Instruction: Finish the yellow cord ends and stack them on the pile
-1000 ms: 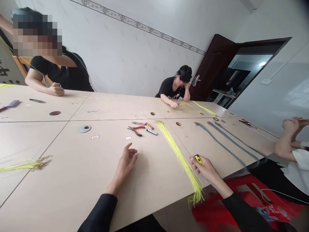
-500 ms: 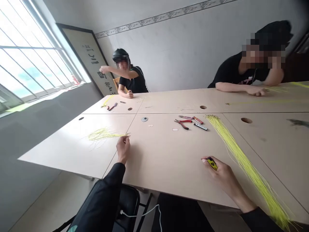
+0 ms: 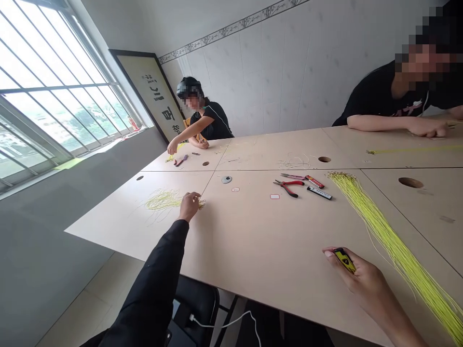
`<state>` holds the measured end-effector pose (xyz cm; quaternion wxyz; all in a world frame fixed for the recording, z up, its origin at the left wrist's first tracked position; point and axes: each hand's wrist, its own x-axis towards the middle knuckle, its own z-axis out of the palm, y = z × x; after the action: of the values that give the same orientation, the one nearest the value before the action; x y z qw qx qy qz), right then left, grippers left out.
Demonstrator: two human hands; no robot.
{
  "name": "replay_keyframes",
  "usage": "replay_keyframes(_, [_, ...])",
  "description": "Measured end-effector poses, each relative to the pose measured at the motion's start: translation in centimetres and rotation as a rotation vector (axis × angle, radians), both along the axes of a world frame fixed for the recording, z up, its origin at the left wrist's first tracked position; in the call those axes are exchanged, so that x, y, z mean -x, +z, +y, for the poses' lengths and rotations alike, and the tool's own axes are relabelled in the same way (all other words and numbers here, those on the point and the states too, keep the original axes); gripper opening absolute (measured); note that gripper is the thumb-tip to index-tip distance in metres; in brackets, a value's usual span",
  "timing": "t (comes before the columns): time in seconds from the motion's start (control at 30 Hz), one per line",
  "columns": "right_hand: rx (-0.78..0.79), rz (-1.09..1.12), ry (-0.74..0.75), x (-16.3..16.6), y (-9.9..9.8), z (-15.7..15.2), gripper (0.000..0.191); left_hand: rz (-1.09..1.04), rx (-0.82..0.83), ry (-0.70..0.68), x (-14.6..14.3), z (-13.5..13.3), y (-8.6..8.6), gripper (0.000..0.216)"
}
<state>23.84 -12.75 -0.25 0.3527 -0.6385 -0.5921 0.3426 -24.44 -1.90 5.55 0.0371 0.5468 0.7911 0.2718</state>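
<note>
My left hand (image 3: 190,206) is over the near end of a small bundle of thin yellow wires (image 3: 164,200) on the left of the table. Its fingers are bent with a gap between them, and nothing shows in them. Small brownish tips (image 3: 201,205) of that bundle lie just right of the hand. Closed in my right hand (image 3: 365,277) is a small yellow-and-black tool (image 3: 345,260); its working end is hidden. This hand hovers above or rests on the table's right side, left of a long thick bundle of yellow wires (image 3: 383,231).
Red-handled pliers (image 3: 289,187), a second pair (image 3: 292,176), a red pack (image 3: 314,181) and a white-and-black strip (image 3: 319,193) lie mid-table. A grey disc (image 3: 226,179) and cable holes (image 3: 410,182) mark the surface. Two people (image 3: 213,118) (image 3: 383,96) sit opposite.
My left hand has moved off the wire tips and now sits over the bundle beside them. My right hand keeps the tool. The view has shifted, and the far-left person's raised arm has come down.
</note>
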Motion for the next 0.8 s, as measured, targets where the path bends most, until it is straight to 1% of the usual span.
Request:
replay_keyframes(0.17, [0.052,0.009,-0.023,-0.4,-1.0,0.2,0.047,0.068,0.160,-0.110,0.0,2.1,0.8,0.008])
replay_keyframes(0.3, [0.080,0.016,-0.027,-0.7,-1.6,0.4,0.048,0.090,0.220,-0.149,-0.4,2.8,1.3,0.009])
replay_keyframes(0.37, [0.091,0.022,-0.020,-0.9,-1.7,0.5,0.046,0.087,0.221,-0.157,-0.4,2.9,1.7,0.009])
replay_keyframes(0.47, [0.096,0.035,-0.022,-1.0,-1.9,0.7,0.046,0.078,0.164,-0.140,-0.4,2.7,2.5,0.009])
replay_keyframes(0.6, [0.095,0.047,-0.039,-1.1,-1.9,0.9,0.047,0.037,0.054,-0.060,0.0,2.5,4.2,0.013])
replay_keyframes(0.7, [0.076,0.053,-0.037,-1.0,-1.8,0.8,0.045,0.002,-0.049,0.024,-0.2,3.0,6.3,0.017])
replay_keyframes(0.77, [0.084,0.051,-0.051,-0.9,-1.7,0.7,0.044,-0.029,-0.170,0.072,-1.4,3.5,8.0,0.021])
replay_keyframes(0.8, [0.095,0.048,-0.061,-0.8,-1.7,0.6,0.045,-0.052,-0.251,0.079,-2.4,3.6,9.0,0.022])
